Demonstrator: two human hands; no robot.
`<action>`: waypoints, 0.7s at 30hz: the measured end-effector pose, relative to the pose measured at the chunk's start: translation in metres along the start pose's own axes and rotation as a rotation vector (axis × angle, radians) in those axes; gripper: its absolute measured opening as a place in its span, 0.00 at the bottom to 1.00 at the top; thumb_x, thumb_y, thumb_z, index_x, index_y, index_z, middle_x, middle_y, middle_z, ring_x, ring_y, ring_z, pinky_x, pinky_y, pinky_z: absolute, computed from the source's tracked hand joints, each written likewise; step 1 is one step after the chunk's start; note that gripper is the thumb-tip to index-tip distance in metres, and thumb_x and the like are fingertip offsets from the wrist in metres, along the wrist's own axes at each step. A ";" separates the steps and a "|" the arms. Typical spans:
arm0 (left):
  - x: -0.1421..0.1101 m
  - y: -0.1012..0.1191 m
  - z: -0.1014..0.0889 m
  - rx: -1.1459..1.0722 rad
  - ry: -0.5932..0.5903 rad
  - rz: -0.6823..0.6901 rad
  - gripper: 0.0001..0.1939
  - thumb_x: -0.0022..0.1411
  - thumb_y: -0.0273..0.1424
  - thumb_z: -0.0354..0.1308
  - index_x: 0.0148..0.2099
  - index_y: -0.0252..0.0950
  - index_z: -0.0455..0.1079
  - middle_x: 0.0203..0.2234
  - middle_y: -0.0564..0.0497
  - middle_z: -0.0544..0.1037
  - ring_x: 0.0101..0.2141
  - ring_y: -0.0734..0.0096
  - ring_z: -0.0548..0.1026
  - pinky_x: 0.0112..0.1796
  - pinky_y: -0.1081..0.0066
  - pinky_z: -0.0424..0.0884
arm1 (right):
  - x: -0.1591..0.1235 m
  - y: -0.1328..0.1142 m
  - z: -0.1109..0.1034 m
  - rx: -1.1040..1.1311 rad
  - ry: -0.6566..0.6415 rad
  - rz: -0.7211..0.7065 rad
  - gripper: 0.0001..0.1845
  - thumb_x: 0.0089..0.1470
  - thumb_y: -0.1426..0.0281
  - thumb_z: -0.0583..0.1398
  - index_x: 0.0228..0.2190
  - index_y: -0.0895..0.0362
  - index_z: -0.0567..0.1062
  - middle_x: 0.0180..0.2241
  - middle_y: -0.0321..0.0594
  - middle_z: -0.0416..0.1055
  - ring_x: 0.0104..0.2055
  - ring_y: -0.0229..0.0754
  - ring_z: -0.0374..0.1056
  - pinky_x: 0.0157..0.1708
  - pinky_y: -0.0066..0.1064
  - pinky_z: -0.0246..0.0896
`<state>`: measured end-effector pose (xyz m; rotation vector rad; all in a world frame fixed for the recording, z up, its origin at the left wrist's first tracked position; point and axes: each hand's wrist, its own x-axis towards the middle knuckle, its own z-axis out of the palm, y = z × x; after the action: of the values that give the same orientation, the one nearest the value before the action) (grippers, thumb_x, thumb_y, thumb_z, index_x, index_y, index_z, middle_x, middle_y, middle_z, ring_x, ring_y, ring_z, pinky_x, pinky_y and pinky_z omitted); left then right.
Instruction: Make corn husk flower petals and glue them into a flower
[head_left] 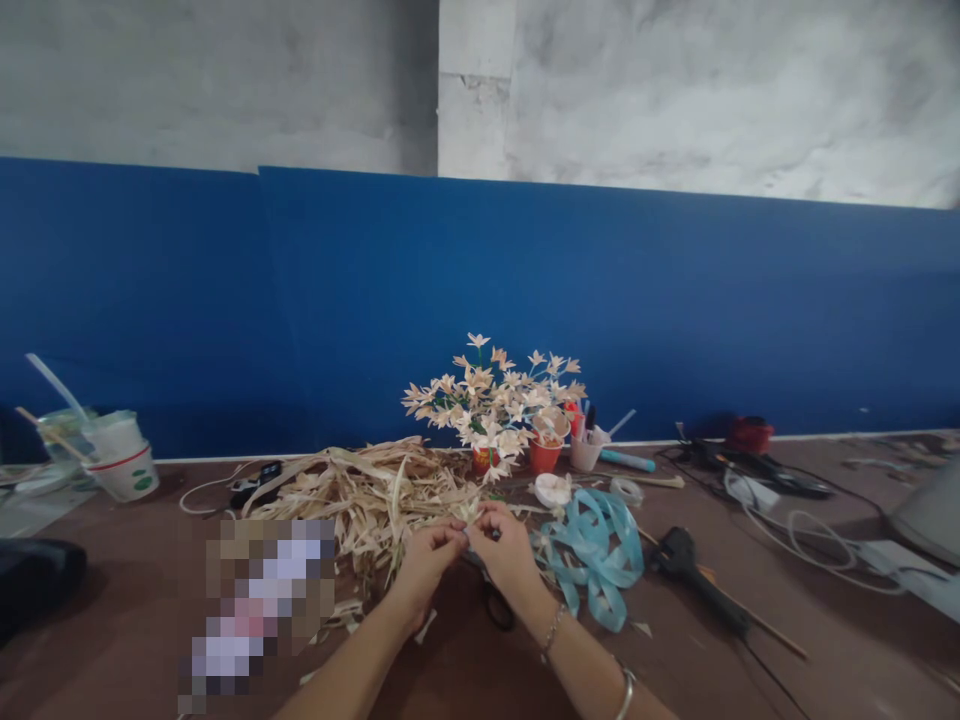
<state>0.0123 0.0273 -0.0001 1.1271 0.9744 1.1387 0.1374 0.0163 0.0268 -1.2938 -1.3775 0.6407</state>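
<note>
Presently pinched: small pale piece (471,513), between the fingertips of both hands; too small for its shape to be told.
Left hand (433,555): thumb and forefinger pressed together at the piece's left side, probably steadying it.
Right hand (504,545): thumb and fingers pinching the same piece from the right, tips almost meeting the left's; a two-sided hold suits something so slight.
Dry strips (360,495): loose heap, beyond and left of the left hand, seemingly kept there for easy reach.
Flowers (491,395): pale, massed above a red cup (485,460), straight beyond both hands; stood back, perhaps to spare the petals a knock.
Scissors (498,608): dark handle loop on the table (135,600), just below the right hand, the rest partly hidden; close by, presumably for quick pickup.
Ribbon (600,550): blue, loosely coiled, just right of the right hand; apparently laid aside to leave the fingers room.
Glue gun (697,575): lying right of the ribbon, well apart from the right hand, likely so its cord stays out of the way.
White cup (585,454): beyond the right hand, pens upright, presumably to stop them rolling.
</note>
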 end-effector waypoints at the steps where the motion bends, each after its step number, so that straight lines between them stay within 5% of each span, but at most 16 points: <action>1: 0.000 0.000 0.000 -0.020 -0.016 -0.003 0.14 0.41 0.39 0.64 0.22 0.31 0.72 0.37 0.48 0.73 0.24 0.78 0.65 0.25 0.76 0.59 | 0.000 0.000 -0.001 -0.001 -0.001 0.005 0.09 0.39 0.73 0.58 0.12 0.56 0.68 0.31 0.43 0.70 0.38 0.45 0.65 0.37 0.30 0.57; 4: 0.000 0.001 0.000 -0.073 -0.002 0.004 0.15 0.44 0.39 0.62 0.25 0.30 0.72 0.27 0.50 0.73 0.18 0.83 0.60 0.20 0.78 0.53 | 0.001 0.000 -0.002 0.020 -0.002 0.019 0.09 0.39 0.72 0.58 0.12 0.56 0.67 0.30 0.43 0.70 0.39 0.45 0.64 0.38 0.30 0.57; 9: -0.004 0.011 -0.001 0.018 0.013 0.076 0.25 0.48 0.38 0.60 0.48 0.32 0.66 0.14 0.58 0.68 0.13 0.82 0.57 0.16 0.79 0.50 | 0.000 0.006 0.000 0.215 -0.039 0.125 0.13 0.40 0.67 0.60 0.11 0.57 0.65 0.23 0.39 0.67 0.31 0.42 0.63 0.31 0.29 0.57; 13: -0.010 0.017 0.002 0.101 -0.105 0.103 0.27 0.50 0.35 0.60 0.52 0.33 0.62 0.17 0.56 0.71 0.13 0.81 0.59 0.15 0.79 0.53 | -0.002 0.005 0.003 0.490 -0.100 0.349 0.14 0.38 0.62 0.62 0.15 0.57 0.65 0.14 0.30 0.58 0.18 0.33 0.54 0.19 0.26 0.52; 18: -0.014 0.013 0.009 0.075 -0.059 0.237 0.29 0.40 0.30 0.67 0.47 0.37 0.64 0.40 0.46 0.72 0.22 0.79 0.68 0.23 0.76 0.64 | -0.003 -0.002 0.002 0.611 -0.125 0.471 0.15 0.34 0.62 0.64 0.16 0.57 0.64 0.14 0.26 0.52 0.16 0.29 0.45 0.15 0.22 0.42; 21: -0.012 0.007 0.009 0.088 -0.001 0.264 0.26 0.41 0.32 0.67 0.45 0.37 0.65 0.35 0.49 0.72 0.24 0.75 0.70 0.25 0.75 0.66 | -0.004 -0.003 0.003 0.648 -0.166 0.471 0.15 0.33 0.63 0.65 0.16 0.58 0.65 0.15 0.27 0.54 0.17 0.28 0.47 0.16 0.22 0.40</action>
<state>0.0182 0.0144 0.0086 1.3561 0.9003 1.3155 0.1326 0.0125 0.0273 -1.0376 -0.8628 1.4101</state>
